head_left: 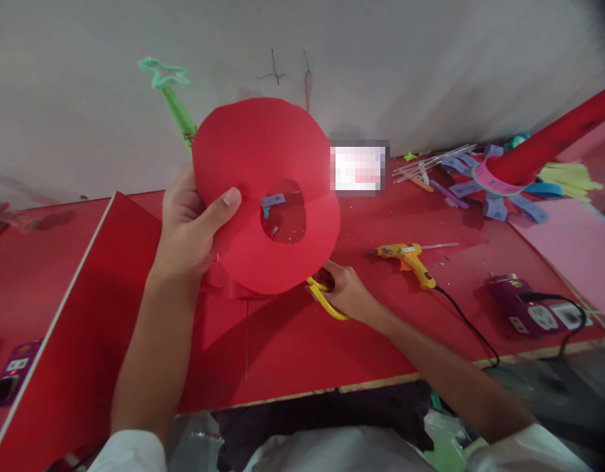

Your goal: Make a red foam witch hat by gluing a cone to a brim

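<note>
My left hand [191, 219] grips a red paper ring [267, 141] by its left side, thumb in front and fingers behind. The ring is held up above the table, and bits on the tabletop show through its round hole. Below the ring's lower right edge, my right hand [349, 292] is closed around the yellow handles of a pair of scissors [329, 305]. The blades are hidden behind the red paper. A green stick [179, 115] with a pale green star-shaped top rises behind the ring at the upper left.
A yellow glue gun [408, 259] lies on the red table [302, 360] at right, near a purple power socket [523, 311]. A red sheet [100, 295] stands at left. Paper strips [493, 206], clear sticks [434, 160] and a pink sheet [572, 242] are at far right.
</note>
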A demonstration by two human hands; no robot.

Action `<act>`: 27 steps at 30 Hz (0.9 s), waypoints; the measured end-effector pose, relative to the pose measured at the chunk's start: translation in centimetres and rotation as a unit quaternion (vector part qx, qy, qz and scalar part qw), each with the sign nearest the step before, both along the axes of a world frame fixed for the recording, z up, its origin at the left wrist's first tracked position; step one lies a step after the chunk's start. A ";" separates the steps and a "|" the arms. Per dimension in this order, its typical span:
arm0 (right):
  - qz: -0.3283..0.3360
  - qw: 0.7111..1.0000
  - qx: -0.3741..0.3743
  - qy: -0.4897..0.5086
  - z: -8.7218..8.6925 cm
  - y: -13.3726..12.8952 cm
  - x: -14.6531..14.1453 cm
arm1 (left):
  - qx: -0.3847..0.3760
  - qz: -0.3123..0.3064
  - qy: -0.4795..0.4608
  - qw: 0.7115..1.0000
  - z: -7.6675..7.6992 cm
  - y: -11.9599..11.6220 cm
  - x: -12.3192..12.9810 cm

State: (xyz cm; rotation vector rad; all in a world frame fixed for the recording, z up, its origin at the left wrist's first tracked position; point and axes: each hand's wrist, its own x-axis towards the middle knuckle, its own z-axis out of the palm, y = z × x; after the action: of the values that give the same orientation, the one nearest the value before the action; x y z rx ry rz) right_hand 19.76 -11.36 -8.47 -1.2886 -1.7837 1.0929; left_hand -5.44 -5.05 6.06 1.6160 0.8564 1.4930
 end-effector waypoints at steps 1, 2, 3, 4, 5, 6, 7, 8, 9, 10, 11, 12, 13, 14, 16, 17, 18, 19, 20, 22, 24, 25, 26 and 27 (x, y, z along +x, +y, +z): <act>-0.005 1.000 -0.013 0.023 0.0 0.0 0.0 | -0.009 -0.012 0.006 1.000 -0.4 0.4 -0.3; -0.011 0.998 -0.028 0.049 0.1 0.1 -0.1 | -0.017 -0.023 0.010 1.000 -0.9 0.9 -0.5; -0.018 0.996 -0.043 0.076 0.2 0.1 0.0 | -0.020 -0.033 0.007 0.999 -1.4 1.4 -0.8; -0.026 0.993 -0.057 0.104 0.4 0.2 0.0 | -0.028 -0.037 0.004 0.999 -1.9 2.0 -1.0; -0.033 0.988 -0.069 0.135 0.6 0.2 0.1 | -0.036 -0.033 -0.003 0.999 -2.4 2.5 -1.2; -0.039 0.982 -0.077 0.166 0.7 0.3 0.2 | -0.045 -0.034 0.002 0.998 -2.8 3.0 -1.3; -0.038 0.976 -0.083 0.197 0.8 0.3 0.4 | -0.050 -0.038 0.015 0.998 -3.1 3.4 -1.4; -0.032 0.970 -0.085 0.223 0.9 0.3 0.5 | -0.054 -0.044 0.031 0.997 -3.3 3.7 -1.3; -0.024 0.966 -0.085 0.244 1.0 0.3 0.6 | -0.055 -0.053 0.048 0.996 -3.4 3.8 -1.3; -0.016 0.963 -0.082 0.255 1.0 0.3 0.7 | -0.054 -0.062 0.063 0.995 -3.5 3.9 -1.1; -0.013 0.963 -0.079 0.257 0.9 0.3 0.7 | -0.053 -0.068 0.073 0.994 -3.5 3.8 -0.9; -0.016 0.965 -0.075 0.250 0.8 0.4 0.7 | -0.053 -0.071 0.077 0.993 -3.5 3.7 -0.8; -0.026 0.968 -0.072 0.238 0.7 0.4 0.6 | -0.054 -0.071 0.075 0.993 -3.5 3.5 -0.6; -0.038 0.971 -0.070 0.225 0.6 0.4 0.5 | -0.055 -0.073 0.070 0.993 -3.4 3.3 -0.5; -0.057 0.975 -0.069 0.201 0.4 0.5 0.2 | -0.047 -0.079 0.047 0.995 -3.4 3.0 -0.4; -0.063 0.977 -0.068 0.190 0.3 0.5 0.1 | -0.039 -0.081 0.035 0.995 -3.3 2.9 -0.4; -0.065 0.979 -0.067 0.180 0.3 0.6 0.1 | -0.028 -0.084 0.025 0.996 -3.2 2.8 -0.4; -0.064 0.981 -0.066 0.170 0.3 0.6 0.1 | -0.016 -0.086 0.017 0.996 -3.1 2.7 -0.4; -0.063 0.983 -0.064 0.159 0.3 0.7 0.1 | -0.005 -0.087 0.007 0.996 -2.9 2.6 -0.4; -0.059 0.988 -0.057 0.132 0.4 0.8 0.3 | 0.007 -0.085 -0.025 0.996 -2.4 2.3 -0.2; -0.061 0.993 -0.045 0.093 0.3 0.9 0.5 | 0.006 -0.073 -0.071 0.995 -1.8 2.0 0.1; -0.067 0.995 -0.039 0.069 0.2 0.9 0.6 | -0.001 -0.068 -0.090 0.994 -1.5 1.7 0.3; -0.077 0.995 -0.032 0.046 0.1 1.0 0.6 | -0.010 -0.068 -0.104 0.992 -1.2 1.5 0.4; -0.087 0.996 -0.025 0.028 0.0 1.0 0.6 | -0.021 -0.072 -0.113 0.991 -0.9 1.3 0.4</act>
State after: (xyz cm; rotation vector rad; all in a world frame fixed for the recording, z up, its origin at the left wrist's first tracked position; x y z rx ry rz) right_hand 20.41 -10.33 -8.44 -1.4000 -1.5797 1.0709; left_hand -5.04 -3.74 5.14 1.4133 0.6273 1.5100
